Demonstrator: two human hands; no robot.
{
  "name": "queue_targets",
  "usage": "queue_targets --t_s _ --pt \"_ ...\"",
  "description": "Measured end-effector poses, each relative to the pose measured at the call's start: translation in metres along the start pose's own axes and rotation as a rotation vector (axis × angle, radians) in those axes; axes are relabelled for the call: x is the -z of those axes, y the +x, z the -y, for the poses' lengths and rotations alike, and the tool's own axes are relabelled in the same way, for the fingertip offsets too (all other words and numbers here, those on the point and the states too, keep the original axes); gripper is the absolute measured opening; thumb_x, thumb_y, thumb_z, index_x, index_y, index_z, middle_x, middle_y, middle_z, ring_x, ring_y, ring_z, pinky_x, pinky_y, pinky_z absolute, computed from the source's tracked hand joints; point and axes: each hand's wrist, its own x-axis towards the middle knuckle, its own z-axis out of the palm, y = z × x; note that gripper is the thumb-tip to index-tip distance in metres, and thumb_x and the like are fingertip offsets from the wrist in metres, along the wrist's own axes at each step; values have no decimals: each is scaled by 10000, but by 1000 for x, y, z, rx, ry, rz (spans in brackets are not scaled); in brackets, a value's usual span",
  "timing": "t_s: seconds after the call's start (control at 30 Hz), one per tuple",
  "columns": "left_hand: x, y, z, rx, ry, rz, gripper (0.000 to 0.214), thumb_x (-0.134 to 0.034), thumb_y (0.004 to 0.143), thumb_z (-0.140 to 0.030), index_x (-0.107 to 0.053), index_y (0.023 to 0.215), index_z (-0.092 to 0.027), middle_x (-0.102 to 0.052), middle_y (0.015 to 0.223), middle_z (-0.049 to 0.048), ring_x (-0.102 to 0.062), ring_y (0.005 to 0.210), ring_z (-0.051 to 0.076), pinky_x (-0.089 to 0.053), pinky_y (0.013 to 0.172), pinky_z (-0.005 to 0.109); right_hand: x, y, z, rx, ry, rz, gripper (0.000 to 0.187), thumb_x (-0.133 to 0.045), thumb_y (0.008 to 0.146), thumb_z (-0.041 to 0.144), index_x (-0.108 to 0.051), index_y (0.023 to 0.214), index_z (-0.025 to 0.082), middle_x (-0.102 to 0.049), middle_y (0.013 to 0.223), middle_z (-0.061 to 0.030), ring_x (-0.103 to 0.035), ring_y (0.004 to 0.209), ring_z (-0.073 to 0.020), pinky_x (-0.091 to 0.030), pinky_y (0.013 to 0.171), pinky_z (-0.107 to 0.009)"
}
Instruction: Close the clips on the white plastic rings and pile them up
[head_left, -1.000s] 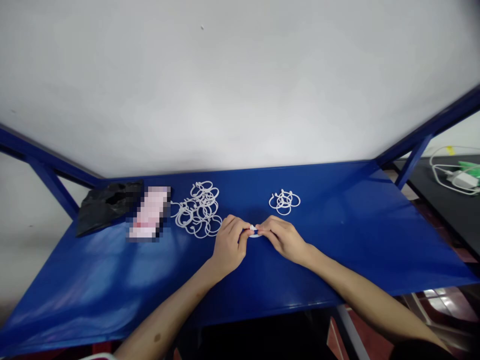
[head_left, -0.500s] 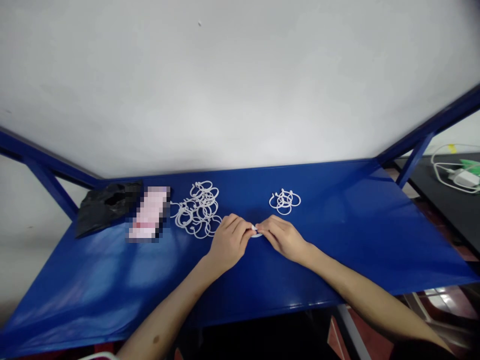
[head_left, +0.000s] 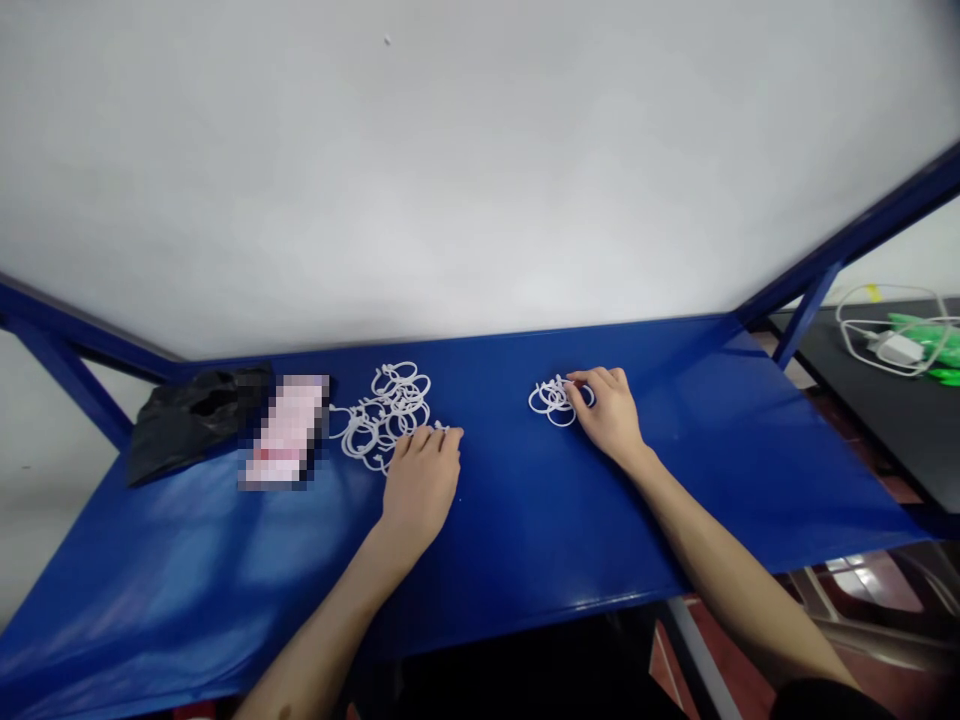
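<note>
A blue metal table (head_left: 525,520) carries two heaps of white plastic rings. My left hand (head_left: 420,482) lies palm down, fingers stretched out, with its fingertips on the near right edge of the large heap of rings (head_left: 382,412). My right hand (head_left: 609,412) rests at the right side of the small heap of rings (head_left: 549,400). Its fingers are curled, and thumb and forefinger pinch a white ring at that heap's edge.
A crumpled black plastic bag (head_left: 191,418) and a blurred pink packet (head_left: 286,432) lie at the table's back left. A white wall rises behind. Past the blue frame post (head_left: 801,315) on the right, a dark surface holds a white charger with cable (head_left: 892,345).
My hands, which were pinching one ring together at the table's middle, have parted. The left went to the large heap, the right carried the ring to the small heap.
</note>
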Motion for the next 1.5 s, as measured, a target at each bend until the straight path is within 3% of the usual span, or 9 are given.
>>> queue_targets --t_s 0.3,0.47,0.57,0.67,0.77,0.93,1.03,1.17,1.5 --pt "-12 0 -18 -108 -179 -336 40 -582 956 -167 -605 949 -200 -725 853 43 -589 773 235 -373 712 378 3 -7 27 162 155 -29 140 -575 977 260 -693 1045 229 -720 978 -82 -564 893 -257 -485 824 -456" --pt "-4 2 -22 -254 -212 -527 93 -623 927 -126 -634 1007 -170 -741 875 34 -601 825 216 -407 774 379 3 -17 60 263 377 240 182 -558 997 307 -666 1115 218 -716 1008 -80 -626 938 -235 -522 859 -431" --pt "-5 1 -24 -368 -239 -576 122 -628 917 -108 -648 1015 -178 -740 889 22 -598 824 201 -416 803 379 2 -22 82 148 564 423 226 -546 1005 354 -646 1147 211 -717 987 -59 -655 899 -197 -545 823 -371" --pt "-10 0 -25 -424 -262 -553 151 -600 929 -97 -658 1029 -194 -737 896 14 -598 816 189 -424 813 374 -4 -25 98 -63 734 476 214 -529 1009 363 -642 1103 208 -711 856 -12 -666 758 -152 -548 709 -296" --pt "-13 -1 -27 -413 -313 -540 150 -605 929 -112 -659 1019 -219 -732 925 13 -605 855 185 -443 838 364 -10 -27 102 -136 778 393 190 -551 992 356 -655 1046 207 -699 783 7 -660 694 -140 -540 669 -276" --pt "-10 3 -28 -50 -560 -587 93 -650 924 -254 -618 995 -203 -697 1013 65 -614 982 217 -482 885 392 -13 -34 94 -127 781 267 192 -573 983 348 -632 1108 214 -710 771 7 -694 712 -140 -559 718 -284" --pt "-8 6 -23 100 -760 -410 99 -603 952 -278 -647 998 -203 -692 921 40 -632 878 188 -516 794 345 -12 -40 92 -89 771 268 195 -586 979 351 -607 1123 221 -726 794 -1 -710 724 -145 -570 705 -281" --pt "-8 9 -16 158 -950 -193 126 -602 945 -273 -718 927 -229 -694 827 -1 -619 659 122 -494 632 264 -12 -43 94 -4 750 275 159 -579 989 358 -649 1017 218 -725 798 -13 -697 690 -142 -567 669 -270" --pt "-13 3 -22 63 -916 -273 172 -596 923 -166 -713 814 -228 -683 769 -9 -650 734 140 -535 712 285 -6 -48 93 290 603 268 204 -474 1028 219 -678 1027 211 -713 890 -70 -678 799 -181 -568 731 -325"
